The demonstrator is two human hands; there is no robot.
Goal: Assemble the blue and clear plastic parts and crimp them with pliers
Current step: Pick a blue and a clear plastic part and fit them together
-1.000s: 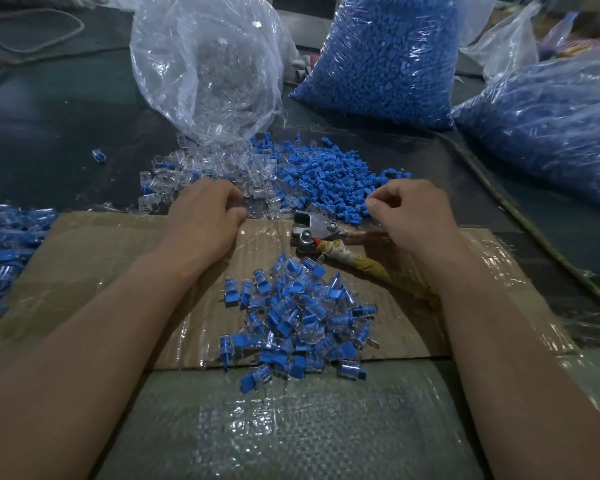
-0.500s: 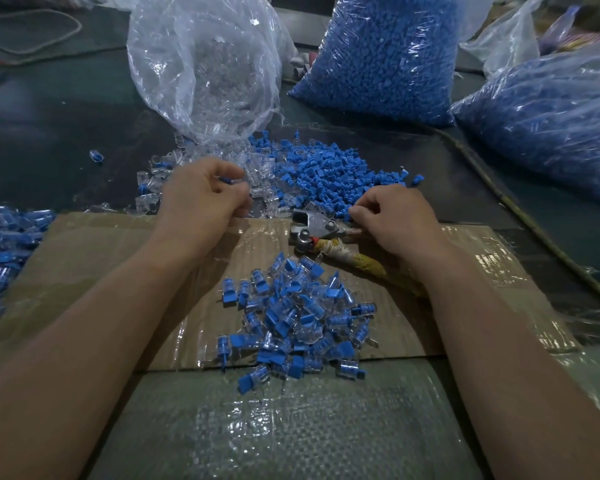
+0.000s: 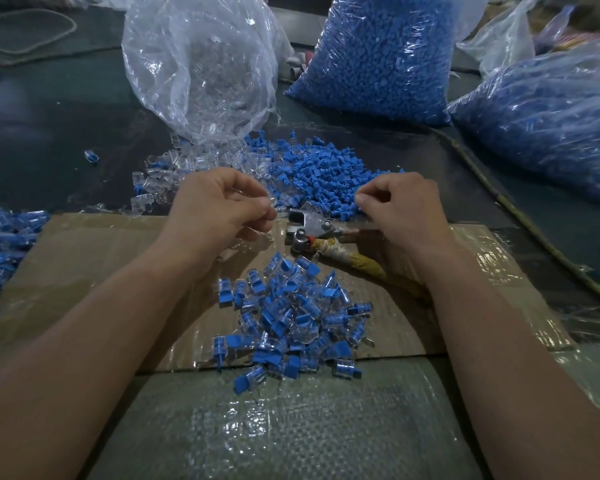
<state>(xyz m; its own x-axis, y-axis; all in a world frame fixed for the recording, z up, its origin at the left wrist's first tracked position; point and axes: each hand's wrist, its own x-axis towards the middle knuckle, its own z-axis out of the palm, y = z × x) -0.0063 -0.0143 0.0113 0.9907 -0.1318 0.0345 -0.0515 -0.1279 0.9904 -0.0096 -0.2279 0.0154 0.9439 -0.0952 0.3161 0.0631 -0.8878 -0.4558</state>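
My left hand (image 3: 219, 206) hovers over the far edge of the cardboard and pinches a clear plastic part (image 3: 273, 201) at its fingertips. My right hand (image 3: 402, 206) has its fingers curled, thumb and forefinger pinched on a small blue part at the near edge of the loose blue parts (image 3: 326, 171). Loose clear parts (image 3: 167, 174) lie just beyond my left hand. The pliers (image 3: 312, 228), handles wrapped in yellowish cloth, lie between my hands on the cardboard, and neither hand holds them. A heap of assembled blue-and-clear pieces (image 3: 291, 320) lies between my forearms.
Taped cardboard (image 3: 84, 271) covers the near worktop. A clear bag of clear parts (image 3: 201, 64) stands at the back, with two big bags of blue parts (image 3: 378, 53) (image 3: 551, 123) to its right. More assembled pieces (image 3: 0, 244) lie at the left edge.
My left hand has drawn back from the clear parts with one pinched in its fingers. My right hand stays at the blue pile's edge with only a small shift.
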